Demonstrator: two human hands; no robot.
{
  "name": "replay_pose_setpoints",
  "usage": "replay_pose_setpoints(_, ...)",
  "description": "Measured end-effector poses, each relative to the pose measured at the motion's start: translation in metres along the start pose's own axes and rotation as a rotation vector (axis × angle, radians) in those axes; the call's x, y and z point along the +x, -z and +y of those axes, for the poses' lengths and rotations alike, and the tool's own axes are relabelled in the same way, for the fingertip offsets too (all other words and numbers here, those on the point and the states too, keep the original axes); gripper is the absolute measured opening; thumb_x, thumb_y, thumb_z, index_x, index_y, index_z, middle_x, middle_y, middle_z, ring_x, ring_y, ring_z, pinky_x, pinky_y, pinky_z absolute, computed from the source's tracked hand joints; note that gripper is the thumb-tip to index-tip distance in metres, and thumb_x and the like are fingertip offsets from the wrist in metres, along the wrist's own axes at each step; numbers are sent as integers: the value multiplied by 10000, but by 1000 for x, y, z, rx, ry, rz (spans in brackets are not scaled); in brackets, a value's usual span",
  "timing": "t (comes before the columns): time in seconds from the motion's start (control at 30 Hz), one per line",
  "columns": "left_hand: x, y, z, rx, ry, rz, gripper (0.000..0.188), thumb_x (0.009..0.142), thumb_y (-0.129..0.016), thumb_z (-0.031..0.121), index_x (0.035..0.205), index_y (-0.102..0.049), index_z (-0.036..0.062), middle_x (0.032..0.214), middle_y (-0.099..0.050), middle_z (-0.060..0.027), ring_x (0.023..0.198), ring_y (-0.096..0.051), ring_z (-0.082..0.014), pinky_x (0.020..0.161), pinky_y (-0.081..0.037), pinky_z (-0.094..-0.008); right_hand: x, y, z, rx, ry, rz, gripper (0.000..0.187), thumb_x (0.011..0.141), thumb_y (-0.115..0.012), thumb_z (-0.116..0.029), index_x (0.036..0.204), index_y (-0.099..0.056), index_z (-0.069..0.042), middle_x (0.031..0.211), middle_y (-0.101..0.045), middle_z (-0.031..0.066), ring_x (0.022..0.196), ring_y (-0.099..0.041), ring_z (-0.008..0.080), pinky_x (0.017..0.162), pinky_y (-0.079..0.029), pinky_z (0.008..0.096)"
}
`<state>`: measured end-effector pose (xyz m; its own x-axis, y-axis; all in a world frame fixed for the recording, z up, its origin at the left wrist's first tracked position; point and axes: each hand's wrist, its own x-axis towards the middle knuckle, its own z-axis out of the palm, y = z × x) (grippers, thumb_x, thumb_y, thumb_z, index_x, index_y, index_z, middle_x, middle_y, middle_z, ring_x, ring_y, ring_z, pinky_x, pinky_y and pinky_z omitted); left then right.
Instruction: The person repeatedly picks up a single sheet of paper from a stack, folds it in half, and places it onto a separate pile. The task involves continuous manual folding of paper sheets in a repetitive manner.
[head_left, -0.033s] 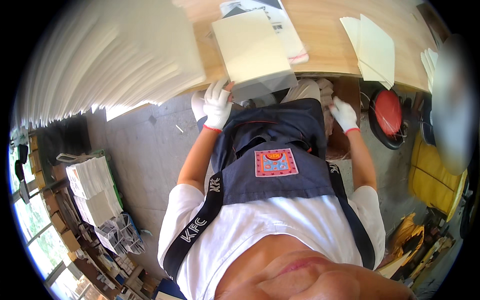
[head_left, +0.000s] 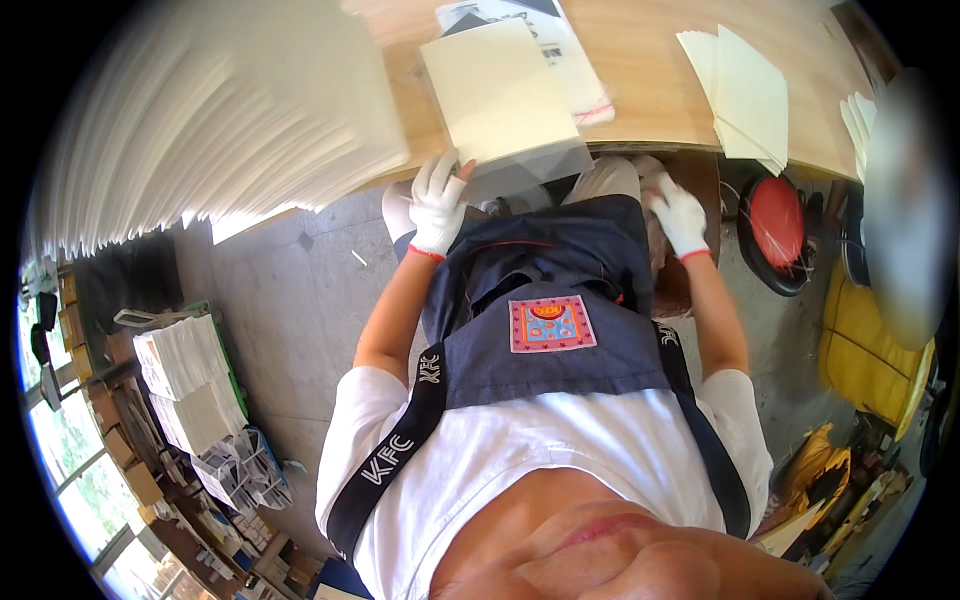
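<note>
I saw the left hand (head_left: pixel 437 208) beside the card (head_left: pixel 505 95), the right hand (head_left: pixel 680 216) off to its right. I couldn't tell either grip's state.

A: What finish is the worktop (head_left: pixel 645 85) showing?

B: It is showing pale wood, smooth, with a soft sheen.

A: And the cream sheet (head_left: pixel 500 90)?

B: That is looking like matt paper or card, while the see-through film (head_left: pixel 535 168) at its near edge is looking like thin, glossy plastic.

A: What are the gloves (head_left: pixel 434 226) looking like?

B: On the left hand (head_left: pixel 437 207) and the right hand (head_left: pixel 680 218) alike, they are looking like matt white knitted cloth.

A: How is the apron (head_left: pixel 560 382) appearing?

B: It is appearing as dull woven cloth, creasing softly, and the floor (head_left: pixel 320 285) is looking like matt concrete.
</note>
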<state>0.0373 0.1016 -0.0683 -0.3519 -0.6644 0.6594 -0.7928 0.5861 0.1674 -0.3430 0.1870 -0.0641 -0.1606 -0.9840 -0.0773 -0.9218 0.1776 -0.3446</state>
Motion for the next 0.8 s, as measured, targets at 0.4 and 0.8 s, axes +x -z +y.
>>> replay_pose_setpoints(0.4, -6, -30, -1, -600, 847, 60, 207, 832, -640, 111, 718, -481, 43, 632, -448, 9, 618, -392, -69, 550, -346, -225, 79, -37, -122, 122, 411, 428, 186, 798, -578, -289, 830, -532, -111, 759, -614, 74, 732, -597, 278, 591, -435, 416)
replay_pose_setpoints(0.8, 33, 2, 3, -1088, 1148, -162, 336, 898, -533, 359, 1007, -528, 40, 578, -459, 25, 455, -426, -73, 406, -362, -215, 63, -18, -139, 324, 750, 273, 564, 770, -626, -161, 1303, -444, -138, 1283, -461, 121, 1065, -500, 277, 865, -428, 377)
